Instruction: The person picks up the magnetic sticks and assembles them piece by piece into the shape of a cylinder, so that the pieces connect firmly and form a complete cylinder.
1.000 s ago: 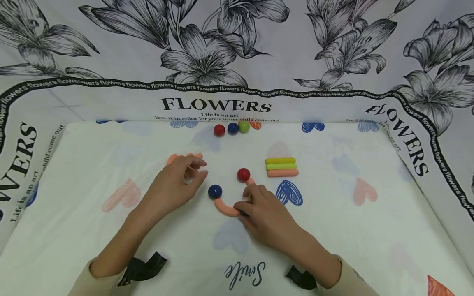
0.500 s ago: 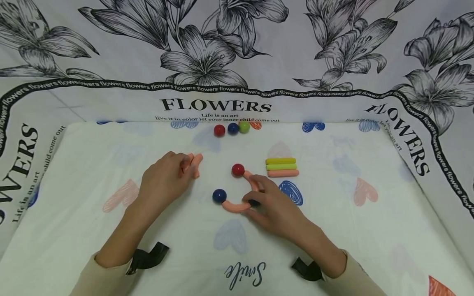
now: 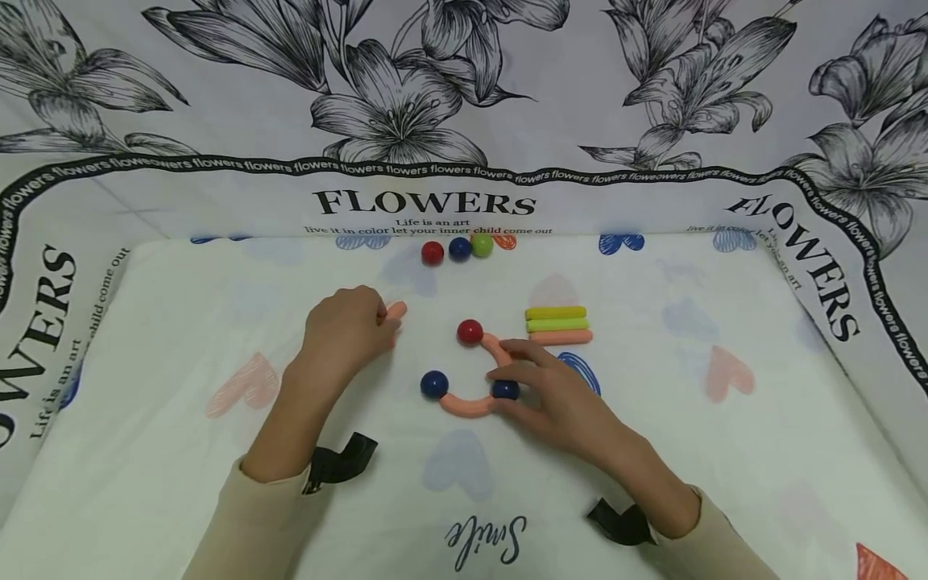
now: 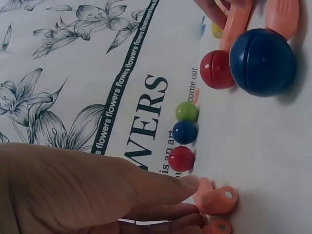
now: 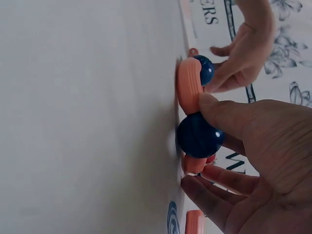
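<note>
My right hand (image 3: 558, 395) grips a dark blue ball (image 3: 505, 389) between thumb and fingers. Two curved orange rods meet at this ball: the lower rod (image 3: 466, 406) runs to another blue ball (image 3: 434, 384), the upper rod (image 3: 495, 348) to a red ball (image 3: 470, 332). Together they form a bent chain on the cloth. To the left, my left hand (image 3: 344, 330) pinches a short curved orange rod (image 4: 212, 199) among loose orange pieces. Another orange rod (image 4: 218, 227) lies just beside it in the left wrist view. The hand covers part of this group in the head view.
Red (image 3: 432, 253), blue (image 3: 460, 249) and green (image 3: 482, 245) balls stand in a row at the back. Right of the chain lie straight yellow (image 3: 556, 312), lime (image 3: 557, 325) and orange (image 3: 561, 337) sticks. A white heart-printed cloth (image 3: 652, 451) covers the table.
My left hand has gone from hovering with parted fingers to pinching at the orange rods. My right hand has shifted the chain a little to the right, uncovering its blue ball.
</note>
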The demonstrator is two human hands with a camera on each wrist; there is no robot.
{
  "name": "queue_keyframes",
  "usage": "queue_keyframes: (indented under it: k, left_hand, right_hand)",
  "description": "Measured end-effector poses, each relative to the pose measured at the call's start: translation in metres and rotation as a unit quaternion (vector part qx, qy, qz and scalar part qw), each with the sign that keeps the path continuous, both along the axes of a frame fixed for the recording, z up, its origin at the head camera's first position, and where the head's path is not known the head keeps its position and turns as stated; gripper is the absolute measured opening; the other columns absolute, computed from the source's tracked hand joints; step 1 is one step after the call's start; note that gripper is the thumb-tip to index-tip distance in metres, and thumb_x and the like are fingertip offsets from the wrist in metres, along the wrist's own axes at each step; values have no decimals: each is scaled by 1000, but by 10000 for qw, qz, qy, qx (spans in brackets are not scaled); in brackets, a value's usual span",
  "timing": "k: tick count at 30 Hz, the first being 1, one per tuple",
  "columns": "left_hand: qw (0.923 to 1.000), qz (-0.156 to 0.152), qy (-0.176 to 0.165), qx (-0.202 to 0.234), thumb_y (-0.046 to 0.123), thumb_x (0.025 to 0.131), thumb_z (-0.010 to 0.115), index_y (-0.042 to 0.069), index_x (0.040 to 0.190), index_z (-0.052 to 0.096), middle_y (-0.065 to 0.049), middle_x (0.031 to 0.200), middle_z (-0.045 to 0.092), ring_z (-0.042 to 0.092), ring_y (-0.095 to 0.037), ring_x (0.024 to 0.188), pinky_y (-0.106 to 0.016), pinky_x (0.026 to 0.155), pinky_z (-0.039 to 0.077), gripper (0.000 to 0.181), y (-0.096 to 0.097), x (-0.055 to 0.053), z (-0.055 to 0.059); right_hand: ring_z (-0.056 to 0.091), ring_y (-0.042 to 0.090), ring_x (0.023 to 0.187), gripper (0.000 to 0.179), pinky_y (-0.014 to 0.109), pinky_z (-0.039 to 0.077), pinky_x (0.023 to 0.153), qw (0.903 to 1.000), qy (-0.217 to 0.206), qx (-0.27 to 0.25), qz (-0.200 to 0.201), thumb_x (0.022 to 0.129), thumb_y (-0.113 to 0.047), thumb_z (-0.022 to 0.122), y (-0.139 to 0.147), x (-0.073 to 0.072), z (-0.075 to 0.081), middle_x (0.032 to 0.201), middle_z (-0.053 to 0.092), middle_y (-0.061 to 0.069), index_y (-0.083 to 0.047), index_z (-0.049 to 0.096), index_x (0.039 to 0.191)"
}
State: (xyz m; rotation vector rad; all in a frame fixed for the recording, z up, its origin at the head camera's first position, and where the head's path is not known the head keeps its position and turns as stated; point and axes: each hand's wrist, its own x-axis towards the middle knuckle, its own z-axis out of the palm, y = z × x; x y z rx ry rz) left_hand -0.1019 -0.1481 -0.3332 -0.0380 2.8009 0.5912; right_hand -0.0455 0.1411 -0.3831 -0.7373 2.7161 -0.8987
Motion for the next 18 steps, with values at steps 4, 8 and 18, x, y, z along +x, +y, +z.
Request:
queue_keyframes:
  k: [4,8,18]
  left_hand:
    - [9993,100,265,259,34,105,63,8,77,77,-4,60,63,60,-26,66,-31,54,38,41,-9,4,-1]
    - [9983,69,551,164,34,105,62,9,73,72,-4,58,59,58,-26,63,-33,54,37,42,-8,4,-7]
    - [9973,-114,727,-36,29,104,64,5,84,73,-11,68,64,62,-30,66,-35,56,42,32,10,2,-16]
  right_hand:
    - [61,28,139,34,53,53,112,9998,9,-120,127,94,-33,82,-2,-2,2,154,59,5,-24,77,127]
    - [60,29,141,44,53,52,113,9999,80,-24,103,94,-35,82,-2,-2,4,155,59,5,-23,72,135]
    - [62,27,138,38,51,54,111,9998,177,98,77,94,-33,82,2,1,2,153,59,5,-23,74,129]
